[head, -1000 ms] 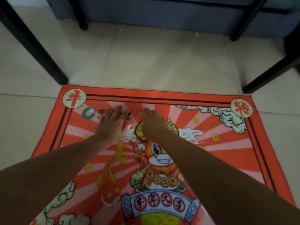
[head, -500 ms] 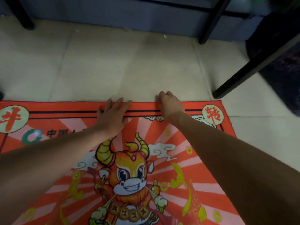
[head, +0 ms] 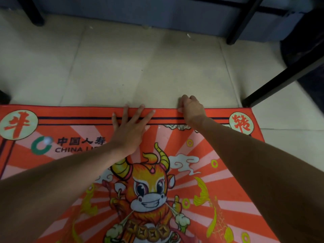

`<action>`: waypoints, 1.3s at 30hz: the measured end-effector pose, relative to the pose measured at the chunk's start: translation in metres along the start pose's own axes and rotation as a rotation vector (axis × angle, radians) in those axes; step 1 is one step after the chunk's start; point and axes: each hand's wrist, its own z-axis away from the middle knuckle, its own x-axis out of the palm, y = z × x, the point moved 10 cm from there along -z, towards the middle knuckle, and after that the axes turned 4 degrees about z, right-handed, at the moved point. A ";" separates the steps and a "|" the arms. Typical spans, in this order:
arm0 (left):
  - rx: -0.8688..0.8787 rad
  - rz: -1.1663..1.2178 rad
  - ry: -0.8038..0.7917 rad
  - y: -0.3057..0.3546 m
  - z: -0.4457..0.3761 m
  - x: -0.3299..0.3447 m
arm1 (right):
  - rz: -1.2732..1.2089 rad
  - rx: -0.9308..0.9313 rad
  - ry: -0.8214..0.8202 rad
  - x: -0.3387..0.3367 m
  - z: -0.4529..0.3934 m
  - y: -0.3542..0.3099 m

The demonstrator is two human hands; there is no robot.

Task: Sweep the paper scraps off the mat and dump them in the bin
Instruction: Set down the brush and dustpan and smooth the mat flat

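A red mat (head: 70, 116) printed with a cartoon ox lies on the tiled floor and fills the lower part of the view. My left hand (head: 130, 128) lies flat on it with fingers spread, fingertips at the far edge. My right hand (head: 192, 109) sits at the same far edge a little to the right, its fingers curled over the border; whether it holds anything I cannot see. A few tiny white paper scraps (head: 188, 35) lie on the floor near the far wall. No bin is in view.
Beige floor tiles (head: 140, 67) stretch beyond the mat to a grey base along the back. Black furniture legs stand at the far left (head: 35, 13), far right (head: 242, 23) and right (head: 280, 79), the last close to the mat's corner.
Both hands slid from the middle of the mat forward to its far edge. The view followed them forward and to the right.
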 end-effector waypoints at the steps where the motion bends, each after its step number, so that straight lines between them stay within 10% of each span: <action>1: 0.001 0.001 0.003 0.000 0.000 0.000 | -0.005 -0.004 -0.002 0.000 -0.001 0.000; 22: -0.001 0.008 0.062 -0.079 0.078 -0.027 | 0.201 -0.009 0.112 -0.003 0.038 -0.042; 31: -0.224 -0.100 0.109 -0.226 0.146 -0.046 | 0.168 -0.624 -0.021 0.061 0.100 -0.233; 39: -0.386 0.042 0.291 -0.280 0.136 -0.082 | 0.100 -0.770 -0.065 0.093 0.114 -0.360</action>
